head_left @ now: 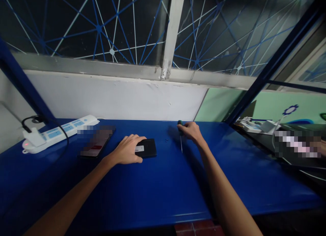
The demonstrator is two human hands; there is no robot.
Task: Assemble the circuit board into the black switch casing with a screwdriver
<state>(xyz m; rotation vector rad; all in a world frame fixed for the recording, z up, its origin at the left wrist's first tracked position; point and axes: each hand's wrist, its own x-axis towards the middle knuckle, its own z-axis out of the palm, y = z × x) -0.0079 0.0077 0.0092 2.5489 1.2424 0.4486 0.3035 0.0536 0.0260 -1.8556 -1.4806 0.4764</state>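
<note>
A flat black rectangular case with a pale label lies on the blue table. My left hand grips it from the left side, thumb at the near edge and fingers over the far edge. To the right, my right hand is closed around the dark green handle of a screwdriver. Its thin metal shaft points down towards the tabletop, apart from the case. Between the two hands lie several tiny dark pieces, seemingly screws, too small to make out well.
A white power strip with a plugged-in adapter and black cable runs along the back left. A phone-like slab lies left of my left hand. Blue frame posts stand at both sides; cables and boxes sit at far right.
</note>
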